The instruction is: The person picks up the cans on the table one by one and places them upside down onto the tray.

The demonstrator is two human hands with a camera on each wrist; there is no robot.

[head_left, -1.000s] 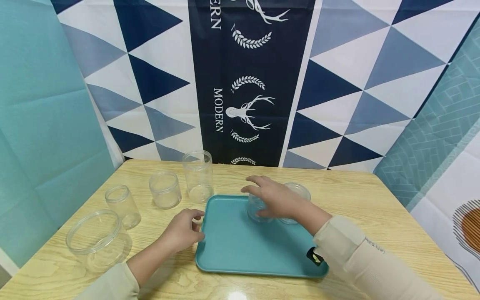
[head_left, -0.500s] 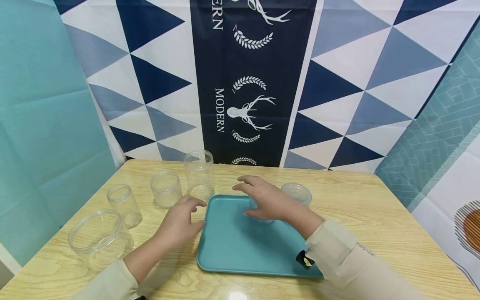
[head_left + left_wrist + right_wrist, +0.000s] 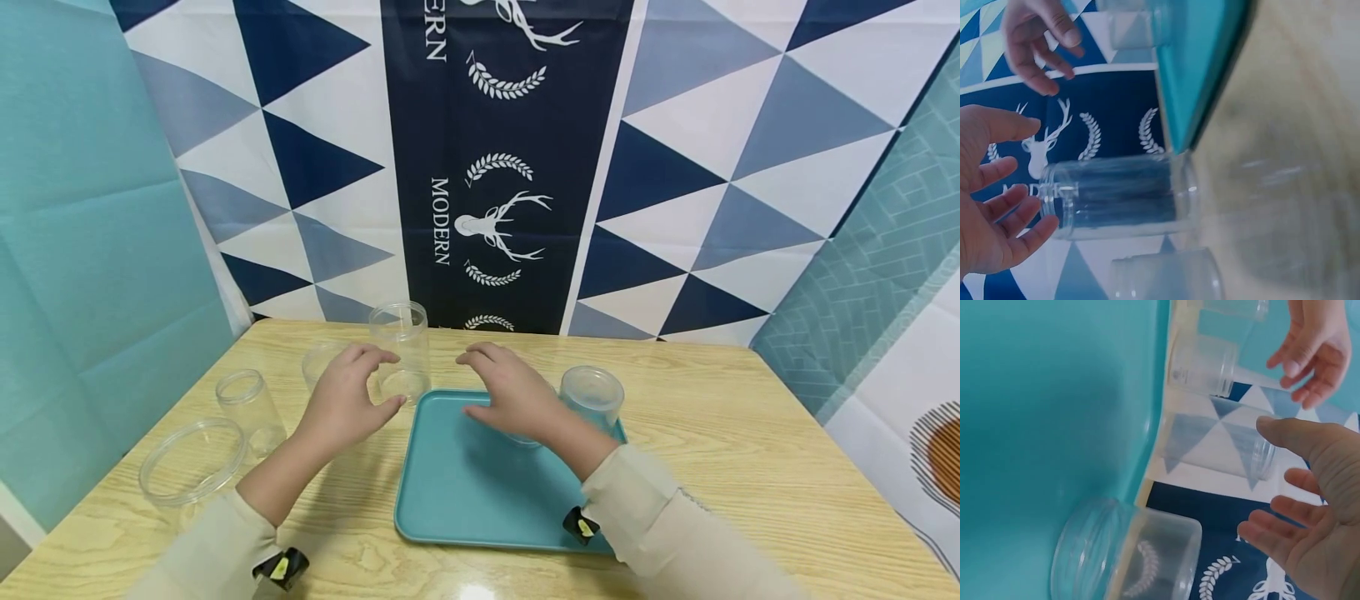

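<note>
A tall clear plastic jar (image 3: 408, 358) stands upright on the table behind the teal tray's (image 3: 450, 492) far left corner. My left hand (image 3: 345, 404) is just left of and in front of it, fingers bent loosely with a gap to the thumb. In the left wrist view its fingertips reach near the rim of the tall jar (image 3: 1116, 197). My right hand (image 3: 513, 396) hovers over the tray, fingers spread and empty, pointing toward the same jar. Below it, a clear jar (image 3: 1160, 550) stands mouth down on the tray, mostly hidden in the head view.
Another clear jar (image 3: 592, 392) stands at the tray's far right corner. On the left of the wooden table (image 3: 750, 467) are a wide jar (image 3: 191, 462), a narrow jar (image 3: 251, 408) and a short jar (image 3: 318, 362), partly hidden by my left hand. Patterned cloth (image 3: 495, 167) hangs behind.
My left hand has risen from beside the tray's left edge toward the tall jar. My right hand has moved left, away from the jars on the tray, toward the tall jar.
</note>
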